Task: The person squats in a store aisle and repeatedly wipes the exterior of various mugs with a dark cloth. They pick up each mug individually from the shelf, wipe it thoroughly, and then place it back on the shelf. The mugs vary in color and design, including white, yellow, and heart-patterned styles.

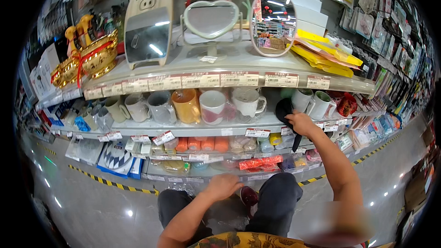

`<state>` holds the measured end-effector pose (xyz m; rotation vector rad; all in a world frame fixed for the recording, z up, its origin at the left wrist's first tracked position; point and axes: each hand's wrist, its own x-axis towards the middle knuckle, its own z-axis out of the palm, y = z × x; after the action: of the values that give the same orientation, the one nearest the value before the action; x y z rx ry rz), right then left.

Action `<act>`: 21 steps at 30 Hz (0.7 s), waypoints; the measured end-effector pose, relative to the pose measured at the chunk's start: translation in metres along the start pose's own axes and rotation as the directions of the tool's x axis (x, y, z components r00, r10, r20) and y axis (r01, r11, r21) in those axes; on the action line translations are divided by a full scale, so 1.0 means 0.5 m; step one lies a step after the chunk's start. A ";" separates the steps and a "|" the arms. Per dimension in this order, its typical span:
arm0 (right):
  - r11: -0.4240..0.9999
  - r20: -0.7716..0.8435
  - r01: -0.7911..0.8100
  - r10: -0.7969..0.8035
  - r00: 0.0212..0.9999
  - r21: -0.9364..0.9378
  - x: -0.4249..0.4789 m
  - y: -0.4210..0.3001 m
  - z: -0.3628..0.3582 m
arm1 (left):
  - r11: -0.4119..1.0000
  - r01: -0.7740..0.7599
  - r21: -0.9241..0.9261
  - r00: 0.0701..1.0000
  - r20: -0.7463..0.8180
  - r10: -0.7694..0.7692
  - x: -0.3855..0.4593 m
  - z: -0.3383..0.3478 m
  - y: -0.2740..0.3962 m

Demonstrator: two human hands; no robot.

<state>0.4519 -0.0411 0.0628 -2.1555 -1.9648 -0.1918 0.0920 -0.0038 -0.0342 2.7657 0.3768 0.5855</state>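
My right hand (301,123) grips a black cloth-like object (285,110) at the mug shelf. It has a rounded upper part and a narrow end hanging over the shelf edge; its exact kind is unclear. Just right of it are a white mug (303,100) and another white mug (320,105) with a green inside. To its left stands a plastic-wrapped white mug (246,103). My left hand (224,186) is low over my knees, back upward, in front of the bottom shelf. Its fingers are partly hidden, and no held thing shows.
Above the mugs, a shelf holds a round mirror (274,24), a heart-shaped mirror (212,19), a pig-faced mirror (148,34) and a gold ornament (86,60). An orange mug (186,105) stands further left. Lower down lie red packets (260,162). Striped tape (110,182) marks the floor.
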 end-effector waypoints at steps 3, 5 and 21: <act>0.998 -0.032 -0.058 0.058 0.998 -0.016 0.003 -0.007 0.006 | 1.000 -0.010 -0.023 0.999 -0.035 0.009 -0.007 -0.003 0.001; 0.993 -0.037 -0.088 0.086 0.996 -0.076 0.002 -0.023 0.001 | 0.998 -0.017 -0.060 0.998 -0.053 0.014 -0.010 -0.007 0.005; 0.759 0.121 0.181 -0.323 0.939 0.625 -0.155 -0.352 0.076 | 0.944 -0.009 -0.330 0.937 -0.332 -0.107 0.007 -0.023 0.027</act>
<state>0.2675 -0.0917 0.0203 -1.5354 -2.0516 0.5973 0.0930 -0.0125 -0.0185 2.3269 0.3825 1.0280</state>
